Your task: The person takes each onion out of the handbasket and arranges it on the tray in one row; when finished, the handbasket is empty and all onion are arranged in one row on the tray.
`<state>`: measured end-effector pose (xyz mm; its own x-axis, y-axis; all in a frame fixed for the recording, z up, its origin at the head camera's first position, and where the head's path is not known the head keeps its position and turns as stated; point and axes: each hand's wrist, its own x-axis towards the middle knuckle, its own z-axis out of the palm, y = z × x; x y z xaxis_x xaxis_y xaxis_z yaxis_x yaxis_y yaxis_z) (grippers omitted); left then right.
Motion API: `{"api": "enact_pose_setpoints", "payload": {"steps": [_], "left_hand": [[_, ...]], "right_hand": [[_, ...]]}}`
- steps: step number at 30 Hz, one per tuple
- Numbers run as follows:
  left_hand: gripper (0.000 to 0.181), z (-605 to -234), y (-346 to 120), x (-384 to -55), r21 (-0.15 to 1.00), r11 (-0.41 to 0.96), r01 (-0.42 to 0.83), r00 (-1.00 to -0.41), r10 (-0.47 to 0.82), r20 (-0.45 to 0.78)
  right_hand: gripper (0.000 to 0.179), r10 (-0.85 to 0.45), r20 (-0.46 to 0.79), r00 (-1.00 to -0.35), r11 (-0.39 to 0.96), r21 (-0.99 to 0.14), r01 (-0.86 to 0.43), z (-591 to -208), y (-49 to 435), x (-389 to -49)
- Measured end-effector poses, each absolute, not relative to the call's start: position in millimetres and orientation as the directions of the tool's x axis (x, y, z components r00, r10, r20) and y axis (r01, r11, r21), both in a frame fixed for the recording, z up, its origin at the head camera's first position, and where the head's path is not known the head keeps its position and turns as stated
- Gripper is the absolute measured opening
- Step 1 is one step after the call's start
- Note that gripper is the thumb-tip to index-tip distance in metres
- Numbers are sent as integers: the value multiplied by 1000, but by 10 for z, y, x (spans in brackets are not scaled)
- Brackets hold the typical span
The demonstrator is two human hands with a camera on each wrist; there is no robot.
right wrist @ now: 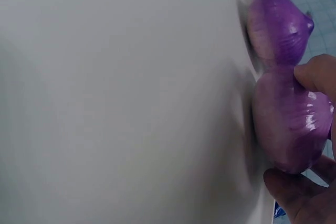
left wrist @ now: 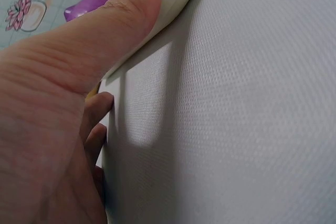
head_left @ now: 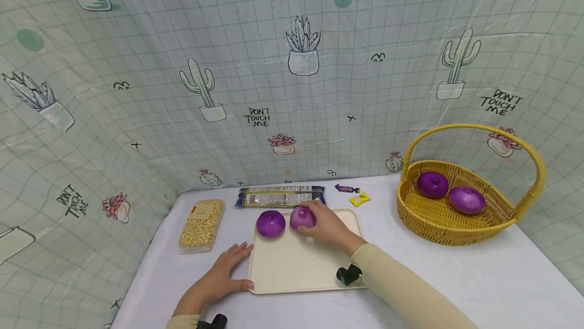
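Head view: purple onion [head_left: 301,218], probably light, slick, best taken round its sides; right hand [head_left: 326,223] gripping it, left hand [head_left: 222,271] spread against tray [head_left: 296,268].

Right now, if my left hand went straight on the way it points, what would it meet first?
Your left hand would likely meet the tray first, its edge right by the fingers; beyond that, probably the leftmost purple onion, though depth is uncertain.

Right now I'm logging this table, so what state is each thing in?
Tray: lying flat
Free onion: resting on tray
Held onion: held by right hand
Left hand: thumb on tray edge
Basket: upright, handle raised
Basket onions: resting inside
Grain pack: filled
Long packet: lying flat
Purple candy: wrapped
Yellow candy: wrapped
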<state>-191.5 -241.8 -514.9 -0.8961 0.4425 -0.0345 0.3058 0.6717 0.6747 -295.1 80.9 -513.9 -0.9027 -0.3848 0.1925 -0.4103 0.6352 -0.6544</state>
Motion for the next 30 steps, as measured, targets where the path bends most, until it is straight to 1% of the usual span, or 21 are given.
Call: {"api": "enact_pose_setpoints", "payload": {"steps": [11, 19, 30], "left_hand": [[94, -5160, -2422, -1927, 677, 669, 307, -892, 450, -41], [94, -5162, -2425, -1927, 679, 666, 308, -889, 455, -44], [94, -5175, -2433, -1939, 674, 674, 301, -892, 450, -51]], "right_hand": [[68, -380, 190, -905, 641, -651, -406, -5153, 819, -2940], [79, -364, 177, -914, 658, -646, -387, -5180, 839, -2939], [80, -362, 161, -918, 647, -665, -372, -5130, 889, -2908]]}}
